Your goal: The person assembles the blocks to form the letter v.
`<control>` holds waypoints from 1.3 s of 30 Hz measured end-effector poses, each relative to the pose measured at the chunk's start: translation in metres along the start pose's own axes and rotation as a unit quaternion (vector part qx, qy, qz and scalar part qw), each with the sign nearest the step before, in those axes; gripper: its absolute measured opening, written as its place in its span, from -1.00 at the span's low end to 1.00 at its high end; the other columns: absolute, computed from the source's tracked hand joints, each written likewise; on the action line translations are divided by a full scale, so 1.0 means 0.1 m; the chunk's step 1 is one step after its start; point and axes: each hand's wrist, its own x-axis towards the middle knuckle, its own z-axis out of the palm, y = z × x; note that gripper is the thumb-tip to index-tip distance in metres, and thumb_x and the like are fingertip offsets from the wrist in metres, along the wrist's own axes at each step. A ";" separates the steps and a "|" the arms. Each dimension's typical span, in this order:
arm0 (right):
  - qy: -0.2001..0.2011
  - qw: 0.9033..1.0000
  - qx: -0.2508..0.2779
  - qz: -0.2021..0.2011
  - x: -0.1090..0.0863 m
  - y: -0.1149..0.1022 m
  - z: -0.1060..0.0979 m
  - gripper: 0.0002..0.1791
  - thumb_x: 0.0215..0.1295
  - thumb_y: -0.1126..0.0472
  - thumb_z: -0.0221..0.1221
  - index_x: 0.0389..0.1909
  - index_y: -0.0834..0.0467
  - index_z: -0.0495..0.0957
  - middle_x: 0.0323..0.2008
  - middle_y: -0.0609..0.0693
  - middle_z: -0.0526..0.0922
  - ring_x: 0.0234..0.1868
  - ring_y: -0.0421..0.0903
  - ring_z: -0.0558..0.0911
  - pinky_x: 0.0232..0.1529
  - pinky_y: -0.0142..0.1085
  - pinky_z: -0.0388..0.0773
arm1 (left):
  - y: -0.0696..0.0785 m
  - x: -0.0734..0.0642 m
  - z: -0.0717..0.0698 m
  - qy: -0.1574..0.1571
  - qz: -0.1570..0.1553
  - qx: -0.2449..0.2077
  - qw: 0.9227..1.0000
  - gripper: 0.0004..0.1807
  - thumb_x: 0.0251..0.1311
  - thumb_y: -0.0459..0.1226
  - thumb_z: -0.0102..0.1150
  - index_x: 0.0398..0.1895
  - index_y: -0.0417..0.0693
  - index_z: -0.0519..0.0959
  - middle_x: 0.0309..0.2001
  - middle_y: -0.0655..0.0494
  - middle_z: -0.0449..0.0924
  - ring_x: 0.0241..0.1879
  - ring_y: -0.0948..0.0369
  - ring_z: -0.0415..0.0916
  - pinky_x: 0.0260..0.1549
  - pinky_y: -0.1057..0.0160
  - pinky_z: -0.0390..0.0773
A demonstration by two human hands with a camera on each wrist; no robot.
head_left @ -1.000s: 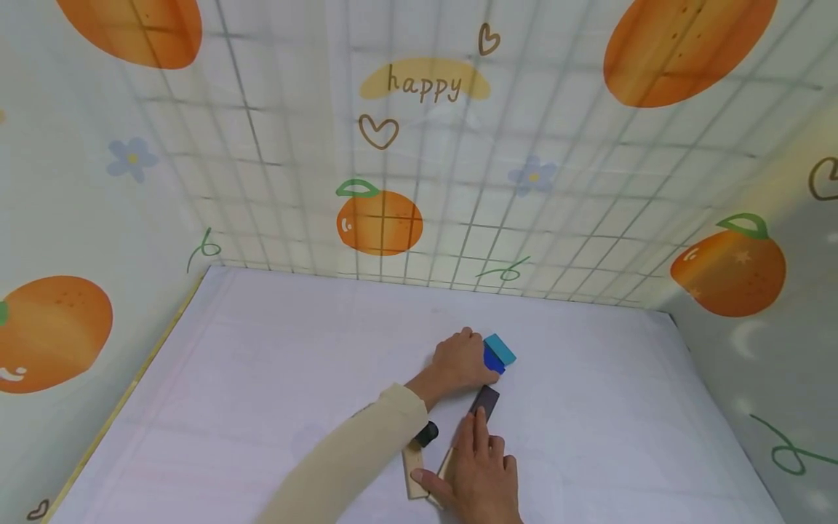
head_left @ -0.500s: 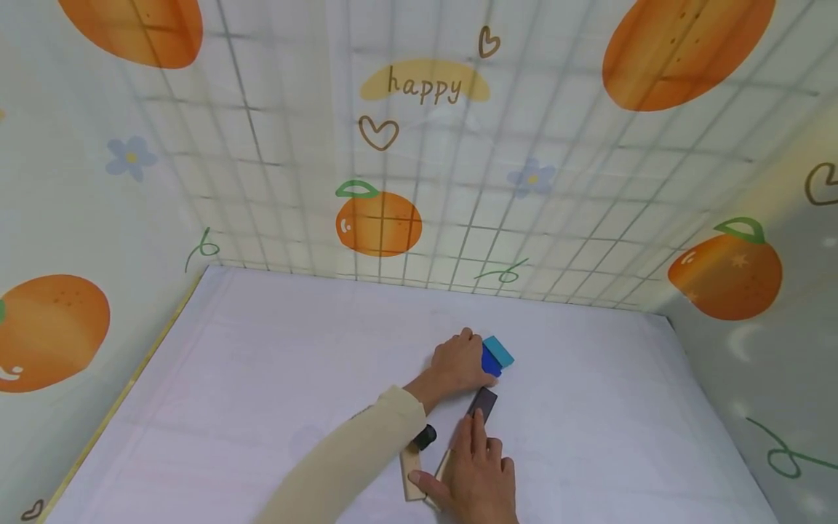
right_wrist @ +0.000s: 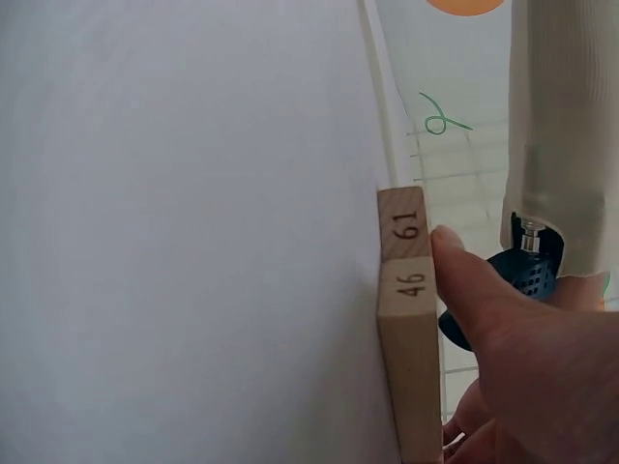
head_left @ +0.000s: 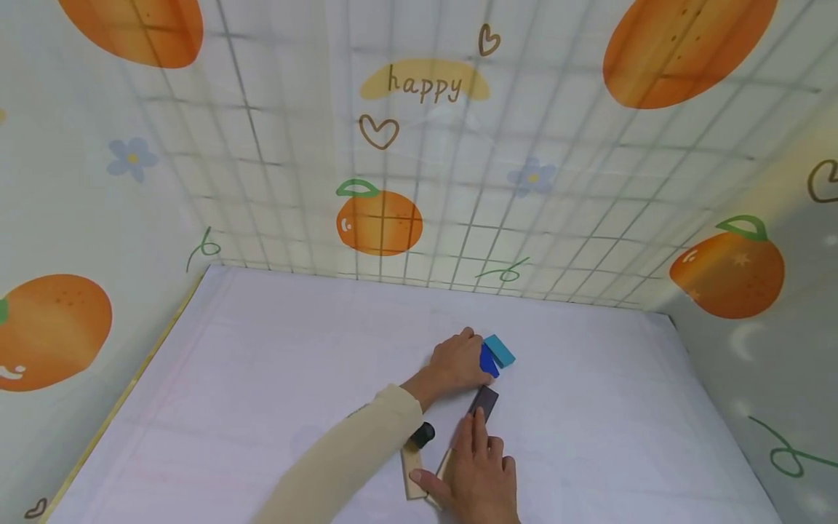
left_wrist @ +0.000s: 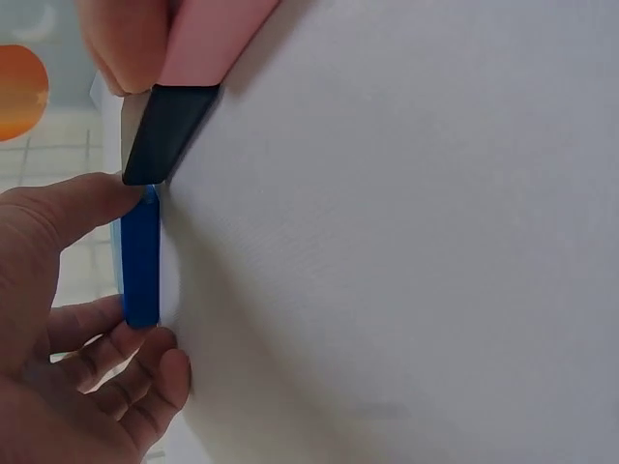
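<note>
Seemingly, placing blocks in line is the step in hand: in the head view the left hand [head_left: 452, 364] pinches the blue block [head_left: 488, 362] just beside the turquoise block [head_left: 500, 351], while the right hand [head_left: 481, 473], digits spread, touches the dark block [head_left: 486, 400]. At the left wrist, thumb and fingers clamp the blue block beyond the pink block [left_wrist: 218, 39] and dark block, so the next move probably calls for squaring it up gently. From the right wrist, blocks marked 61 [right_wrist: 403, 215] and 46 [right_wrist: 413, 367] abut beside the right thumb.

The left arm [head_left: 327, 466], in a cream sleeve [head_left: 366, 431] with the wrist [head_left: 424, 387] bare, stretches diagonally forward, so the left hand [head_left: 457, 362] lies beyond the right hand [head_left: 486, 473]. The left hand grips between thumb [left_wrist: 82, 205] and fingers [left_wrist: 92, 321]. The right hand is back up, fingers pointing forward, thumb spread to the side.
</note>
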 end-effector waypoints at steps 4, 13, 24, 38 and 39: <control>-0.003 1.000 -0.002 0.005 0.01 -0.01 0.00 0.59 -0.29 -0.81 0.03 0.52 0.38 0.09 0.54 0.39 0.01 0.21 0.37 0.35 0.09 0.35 0.34 | -0.01 -0.01 -0.01 -0.003 0.006 -0.004 1.000 -0.18 0.13 0.19 0.38 0.39 0.03 0.45 0.25 0.14 0.46 0.06 0.27 0.51 0.04 0.28 0.55; -0.012 1.000 0.003 0.019 0.03 -0.03 0.01 0.60 -0.34 -0.81 0.06 0.52 0.36 0.10 0.54 0.39 0.01 0.23 0.38 0.33 0.14 0.37 0.30 | -0.11 -0.02 -0.02 -0.003 0.021 -0.031 0.999 -0.22 0.14 0.16 0.39 0.38 0.06 0.46 0.28 0.11 0.45 0.09 0.24 0.51 0.07 0.22 0.56; -0.021 0.999 0.014 0.028 0.04 -0.03 0.00 0.62 -0.39 -0.81 0.08 0.52 0.35 0.10 0.54 0.39 0.00 0.24 0.39 0.32 0.17 0.39 0.27 | -0.21 -0.04 -0.02 -0.014 0.024 -0.055 0.998 -0.23 0.12 0.15 0.41 0.37 0.08 0.47 0.24 0.15 0.45 0.04 0.25 0.50 0.08 0.22 0.55; -0.032 0.999 0.008 0.029 0.07 -0.02 0.01 0.61 -0.37 -0.79 0.13 0.52 0.36 0.09 0.54 0.39 -0.01 0.24 0.41 0.33 0.18 0.40 0.25 | -0.31 -0.11 -0.09 0.003 0.023 -0.082 0.996 -0.24 0.14 0.15 0.39 0.37 0.07 0.46 0.25 0.13 0.44 0.06 0.22 0.52 0.07 0.20 0.56; -0.031 0.999 0.006 0.029 0.07 -0.02 0.01 0.61 -0.37 -0.78 0.13 0.52 0.36 0.09 0.54 0.39 -0.01 0.24 0.41 0.33 0.18 0.40 0.26 | -0.33 -0.12 -0.11 0.007 0.024 -0.086 0.996 -0.24 0.14 0.14 0.40 0.36 0.06 0.46 0.25 0.12 0.44 0.07 0.22 0.52 0.07 0.20 0.57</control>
